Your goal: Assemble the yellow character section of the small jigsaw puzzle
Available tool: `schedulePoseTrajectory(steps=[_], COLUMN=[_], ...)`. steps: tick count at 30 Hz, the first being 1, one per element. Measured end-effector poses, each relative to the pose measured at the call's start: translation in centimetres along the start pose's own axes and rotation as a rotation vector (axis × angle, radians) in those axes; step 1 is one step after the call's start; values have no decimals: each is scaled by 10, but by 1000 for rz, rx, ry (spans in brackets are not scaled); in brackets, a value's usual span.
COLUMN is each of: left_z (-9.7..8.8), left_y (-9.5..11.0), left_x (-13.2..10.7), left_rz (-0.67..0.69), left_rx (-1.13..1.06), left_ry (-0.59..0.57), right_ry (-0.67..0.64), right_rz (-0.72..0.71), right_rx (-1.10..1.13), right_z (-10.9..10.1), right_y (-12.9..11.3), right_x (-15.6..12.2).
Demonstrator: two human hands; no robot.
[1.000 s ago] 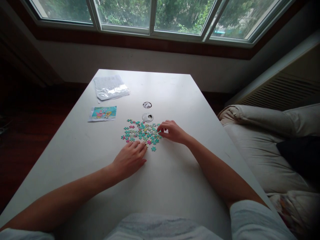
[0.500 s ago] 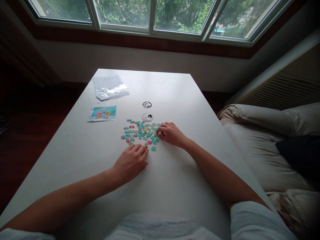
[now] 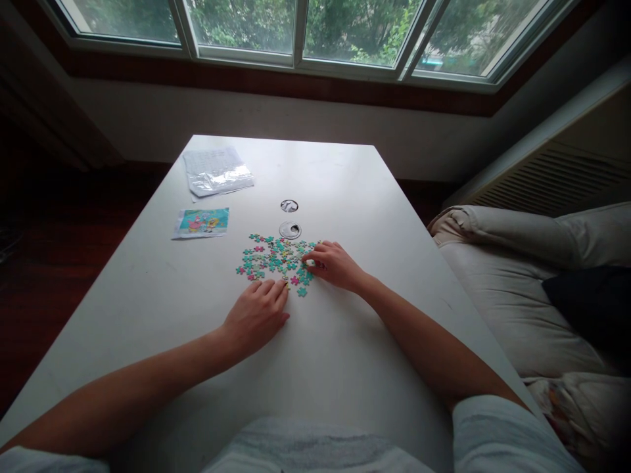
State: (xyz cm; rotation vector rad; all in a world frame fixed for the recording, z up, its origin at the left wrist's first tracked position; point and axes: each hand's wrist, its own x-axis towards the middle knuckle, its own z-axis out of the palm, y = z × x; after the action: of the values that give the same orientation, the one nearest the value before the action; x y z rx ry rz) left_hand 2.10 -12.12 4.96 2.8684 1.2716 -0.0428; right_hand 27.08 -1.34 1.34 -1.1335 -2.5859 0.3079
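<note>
A loose pile of small jigsaw puzzle pieces (image 3: 276, 257), mostly teal with some pink and yellow, lies on the white table (image 3: 345, 368). At the pile's near edge rests my left hand (image 3: 259, 312), palm down, fingers stretched out and fingertips at the closest pieces. My right hand (image 3: 338, 266) reaches over the right side of the pile with curved fingers. A gap shows between its thumb and forefinger, and no piece is visible in it. The fingers partly cover the pieces beneath. One teal puzzle piece (image 3: 302, 292) sits apart between the two hands.
Left of the pile lies a small cartoon picture card (image 3: 203, 223). Behind it is a clear plastic bag with paper (image 3: 217, 172). Two round black-and-white discs (image 3: 290, 230) are just beyond the pile. A cushioned beige sofa (image 3: 503, 295) stands along the table's right side.
My right hand has shifted slightly left over the pieces, its forefinger extended further. My left hand stays at the near edge, having moved only a little.
</note>
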Motion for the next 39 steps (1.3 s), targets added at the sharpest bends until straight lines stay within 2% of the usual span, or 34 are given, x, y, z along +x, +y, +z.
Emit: schedulePoseTrajectory(steps=[12, 16, 19, 23, 27, 31, 35, 39], left_z=[6, 8, 10, 15, 24, 28, 30, 33], left_y=[-2, -4, -15, -40, -57, -57, -51, -49], left_x=[1, 2, 7, 17, 25, 28, 30, 31], left_rz=[-24, -23, -51, -139, -241, -260, -268, -282], left_rx=[-4, -46, -90, -234, -391, -604, -742, -780], left_ry=[27, 84, 165, 257, 344, 409, 392, 374], right_ry=[-23, 29, 87, 158, 185, 160, 176, 189], right_rz=[23, 30, 6, 61, 97, 69, 65, 76], right_rx=[53, 112, 251, 471, 571, 628, 641, 609], right_z=[-1, 1, 3, 7, 15, 20, 21, 21], right_y=[-1, -2, -5, -14, -34, -53, -61, -60], right_x=[2, 1, 1, 2, 4, 5, 6, 7])
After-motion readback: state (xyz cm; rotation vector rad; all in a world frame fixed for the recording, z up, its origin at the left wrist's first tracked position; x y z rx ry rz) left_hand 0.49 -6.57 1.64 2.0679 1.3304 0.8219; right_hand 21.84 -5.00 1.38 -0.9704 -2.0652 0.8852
